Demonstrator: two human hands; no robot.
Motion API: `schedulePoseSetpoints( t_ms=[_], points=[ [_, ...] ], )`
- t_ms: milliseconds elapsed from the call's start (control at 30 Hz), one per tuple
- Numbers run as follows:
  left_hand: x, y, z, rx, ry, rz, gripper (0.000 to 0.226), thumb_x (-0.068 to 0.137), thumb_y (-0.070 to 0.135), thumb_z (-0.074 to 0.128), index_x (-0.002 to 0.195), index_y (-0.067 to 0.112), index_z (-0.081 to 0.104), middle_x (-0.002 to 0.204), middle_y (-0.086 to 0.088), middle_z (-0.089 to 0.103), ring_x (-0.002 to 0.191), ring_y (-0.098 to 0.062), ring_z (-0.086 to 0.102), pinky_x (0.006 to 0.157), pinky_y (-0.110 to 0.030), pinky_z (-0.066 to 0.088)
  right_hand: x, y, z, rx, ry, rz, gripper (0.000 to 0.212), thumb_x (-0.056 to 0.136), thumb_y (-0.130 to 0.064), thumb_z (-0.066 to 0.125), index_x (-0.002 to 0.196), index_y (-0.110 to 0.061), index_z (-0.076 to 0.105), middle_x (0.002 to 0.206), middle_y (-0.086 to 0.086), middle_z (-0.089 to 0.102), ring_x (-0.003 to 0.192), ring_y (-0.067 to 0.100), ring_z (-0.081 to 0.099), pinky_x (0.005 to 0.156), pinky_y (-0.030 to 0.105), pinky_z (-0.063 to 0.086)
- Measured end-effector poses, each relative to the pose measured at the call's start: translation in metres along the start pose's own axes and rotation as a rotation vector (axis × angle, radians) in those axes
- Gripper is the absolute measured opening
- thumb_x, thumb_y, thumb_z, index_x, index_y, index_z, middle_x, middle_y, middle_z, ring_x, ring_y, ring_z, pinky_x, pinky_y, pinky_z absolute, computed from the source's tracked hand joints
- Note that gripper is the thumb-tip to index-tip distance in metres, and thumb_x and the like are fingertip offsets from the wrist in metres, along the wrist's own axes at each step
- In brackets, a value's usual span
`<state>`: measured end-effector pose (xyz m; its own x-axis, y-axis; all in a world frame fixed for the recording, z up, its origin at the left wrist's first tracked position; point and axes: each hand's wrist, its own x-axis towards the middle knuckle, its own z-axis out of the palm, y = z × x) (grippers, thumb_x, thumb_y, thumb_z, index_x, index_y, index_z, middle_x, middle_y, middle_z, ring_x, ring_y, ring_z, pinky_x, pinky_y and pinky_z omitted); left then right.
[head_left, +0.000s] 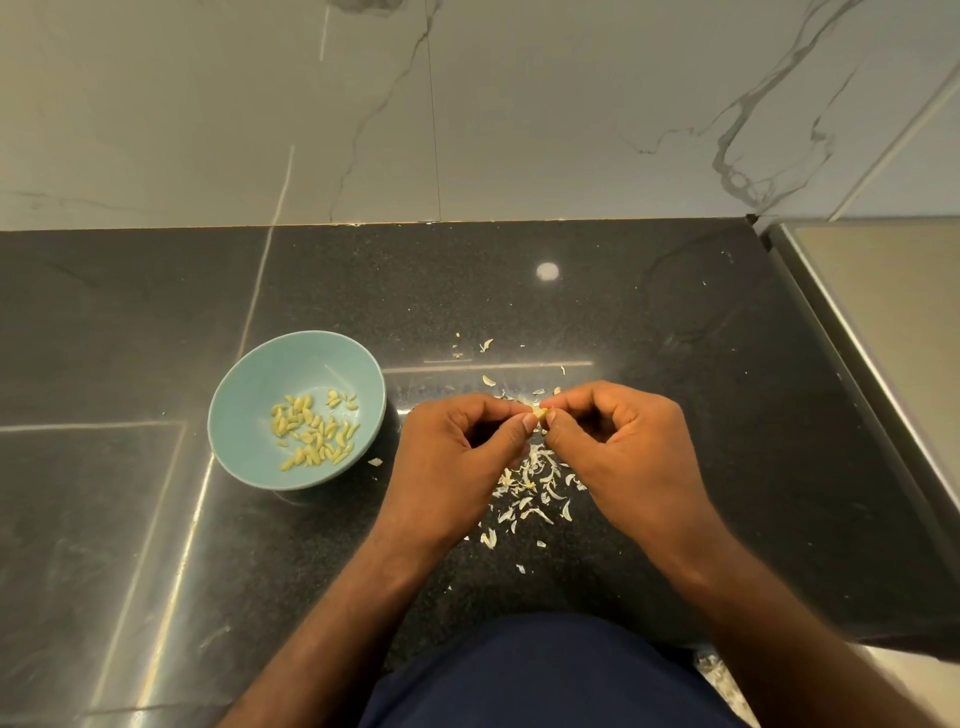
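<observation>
Dark blue clothing (545, 670) fills the bottom edge, and both forearms reach out from it over the black counter (649, 322). Between the two hands sits one small pale seed (540, 413), held just above a scatter of white husks (530, 488). It looks nearly weightless and slick-skinned, with a thin brittle shell over a soft kernel. That is the sort of thing that shoots away if squeezed flat, or crushes if pressed hard. The best hold is probably across its narrow edges, near one tip, leaving the seam free for a nail to split.

The left hand (457, 447) pinches it between thumb and forefinger, the other fingers curled in. The right hand (618, 436) meets it from the other side in the same tight pinch, thumb tip (551, 418) against the seed. Hardly any gap shows between the fingertips — only the seed. To the left, well apart from the hands, a blue-green bowl (249, 384) holds a small heap of yellowish peeled kernels (311, 431).
</observation>
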<state>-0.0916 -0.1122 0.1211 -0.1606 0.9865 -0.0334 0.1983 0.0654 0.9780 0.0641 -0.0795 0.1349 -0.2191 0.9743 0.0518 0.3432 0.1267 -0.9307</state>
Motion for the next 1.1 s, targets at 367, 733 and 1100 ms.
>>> schedulePoseSetpoints(
  t_ms=[367, 733, 1100],
  points=[
    [-0.002, 0.001, 0.009, -0.483, -0.001, -0.170, 0.014, 0.083, 0.013, 0.070, 0.093, 0.004, 0.075, 0.074, -0.008, 0.072, 0.068, -0.013, 0.064, 0.064, -0.021, 0.053, 0.003, 0.000, 0.007, 0.502, 0.031, 0.187, 0.016, 0.089, 0.006, 0.063, 0.081, -0.005, 0.071, 0.069, 0.012, 0.071, 0.060, 0.020, 0.065, 0.055, 0.025, 0.054],
    [0.000, 0.008, 0.012, -0.903, -0.033, -0.392, 0.014, 0.080, 0.015, 0.065, 0.087, 0.003, 0.068, 0.074, -0.006, 0.065, 0.063, -0.008, 0.059, 0.057, -0.015, 0.050, 0.002, 0.005, 0.010, 0.450, -0.040, 0.198, 0.019, 0.090, 0.007, 0.059, 0.079, -0.005, 0.068, 0.065, 0.008, 0.067, 0.055, 0.019, 0.059, 0.052, 0.027, 0.049],
    [0.002, 0.002, 0.009, -0.817, 0.029, -0.370, 0.017, 0.083, 0.018, 0.065, 0.094, 0.005, 0.069, 0.079, -0.006, 0.067, 0.065, -0.010, 0.059, 0.057, -0.018, 0.050, 0.009, 0.011, -0.006, 0.089, -0.052, 0.105, 0.014, 0.094, -0.020, 0.068, 0.080, -0.022, 0.069, 0.074, -0.001, 0.070, 0.070, 0.013, 0.066, 0.067, 0.032, 0.056]
  ],
)
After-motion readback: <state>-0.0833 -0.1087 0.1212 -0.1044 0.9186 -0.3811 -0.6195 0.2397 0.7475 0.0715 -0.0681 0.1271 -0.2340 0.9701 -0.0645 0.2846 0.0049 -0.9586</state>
